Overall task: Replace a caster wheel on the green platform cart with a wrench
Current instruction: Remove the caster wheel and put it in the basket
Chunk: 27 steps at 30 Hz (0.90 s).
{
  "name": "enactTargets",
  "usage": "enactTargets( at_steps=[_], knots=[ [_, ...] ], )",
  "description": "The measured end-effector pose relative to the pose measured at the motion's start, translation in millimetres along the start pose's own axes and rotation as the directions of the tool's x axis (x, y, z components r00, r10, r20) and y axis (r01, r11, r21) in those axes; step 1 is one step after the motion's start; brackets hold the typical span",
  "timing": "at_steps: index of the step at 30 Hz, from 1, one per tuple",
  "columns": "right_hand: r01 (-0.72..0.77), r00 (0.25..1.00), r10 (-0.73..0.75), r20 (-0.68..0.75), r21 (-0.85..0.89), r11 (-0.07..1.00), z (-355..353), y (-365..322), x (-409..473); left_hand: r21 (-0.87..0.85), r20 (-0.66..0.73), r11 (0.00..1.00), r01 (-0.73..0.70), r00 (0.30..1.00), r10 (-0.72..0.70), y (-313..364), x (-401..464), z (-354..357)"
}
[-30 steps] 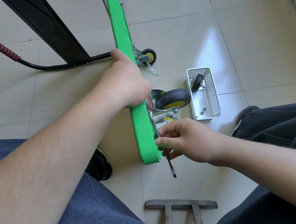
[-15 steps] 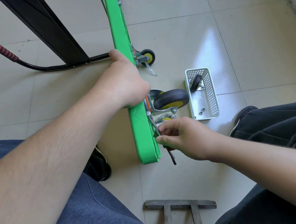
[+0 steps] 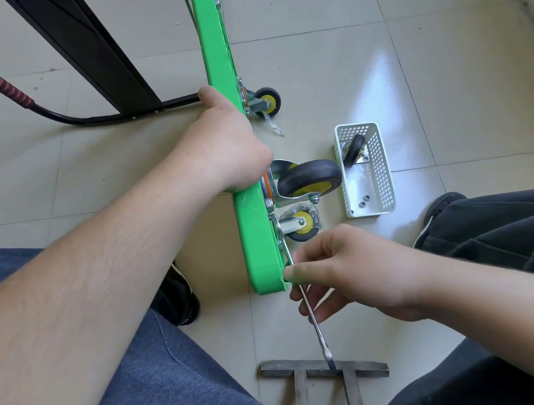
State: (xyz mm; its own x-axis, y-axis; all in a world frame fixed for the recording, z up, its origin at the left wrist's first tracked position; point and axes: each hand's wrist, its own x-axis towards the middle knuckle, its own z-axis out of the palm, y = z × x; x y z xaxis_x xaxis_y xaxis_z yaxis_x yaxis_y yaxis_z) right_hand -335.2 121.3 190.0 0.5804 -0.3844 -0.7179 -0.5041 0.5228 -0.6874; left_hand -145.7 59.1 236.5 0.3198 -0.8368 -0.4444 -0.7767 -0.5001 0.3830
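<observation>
You are looking down at a green cart [image 3: 256, 236] tipped on its edge on a tiled floor [image 3: 360, 72], its underside facing right. Your left hand [image 3: 224, 147] grips the cart's upper edge, thumb lying along the near face and fingers curled over the far side, out of sight. Just right of that hand a large caster [image 3: 309, 178] with a black tyre and yellow hub sticks out from the underside; below it sits a smaller caster [image 3: 303, 225], and another small one [image 3: 265, 102] is farther along the cart. Your right hand [image 3: 354, 272] holds a slim metal wrench [image 3: 313, 322], thumb and fingers pinched on the shaft near the cart's bottom corner. The wrench's head reaches up along the underside toward the small caster's mounting plate; whether it sits on a fastener cannot be told. Its free end points down toward you, over a grey metal frame [image 3: 324, 368] on the floor. To the right of the casters, apart from the cart, stands a white basket [image 3: 365, 170] holding a loose wheel [image 3: 353, 150] and a few small nuts [image 3: 365, 201]. A black handle [image 3: 65, 119] with a red grip runs off to the upper left. No writing or brand can be read anywhere.
</observation>
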Motion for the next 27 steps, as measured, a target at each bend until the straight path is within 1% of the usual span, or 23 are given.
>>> enactTargets(
  at_steps=[5,10,15,19,22,26,27],
  knots=[
    [0.018,1.0,-0.018,0.004,0.065,0.998,4,-10,-8,0.006,0.006,1.0,0.0,1.0,0.0,0,-1,-1],
    [0.031,0.999,-0.03,-0.016,0.079,0.996,5,-14,-8,-0.019,-0.01,1.0,0.0,1.0,0.0,0,1,0],
    [0.052,0.998,-0.047,-0.05,0.106,0.993,3,-18,-7,0.021,-0.022,1.0,-0.016,1.0,0.017,0,2,-2],
    [0.071,0.997,-0.068,-0.029,0.093,0.993,0,-21,-3,0.001,-0.022,1.0,-0.005,1.0,0.005,-1,2,-1],
    [0.079,0.997,-0.077,-0.025,0.076,0.994,-1,-19,-1,-0.007,-0.044,1.0,-0.024,0.999,0.024,-1,0,-1],
    [0.104,0.993,-0.103,-0.053,0.007,0.995,-3,-10,7,0.04,-0.024,0.999,-0.019,0.999,0.02,0,1,1],
    [0.112,0.992,-0.113,-0.064,-0.012,0.994,-4,-7,10,0.027,-0.036,0.999,-0.031,0.999,0.032,-2,1,2]
  ],
)
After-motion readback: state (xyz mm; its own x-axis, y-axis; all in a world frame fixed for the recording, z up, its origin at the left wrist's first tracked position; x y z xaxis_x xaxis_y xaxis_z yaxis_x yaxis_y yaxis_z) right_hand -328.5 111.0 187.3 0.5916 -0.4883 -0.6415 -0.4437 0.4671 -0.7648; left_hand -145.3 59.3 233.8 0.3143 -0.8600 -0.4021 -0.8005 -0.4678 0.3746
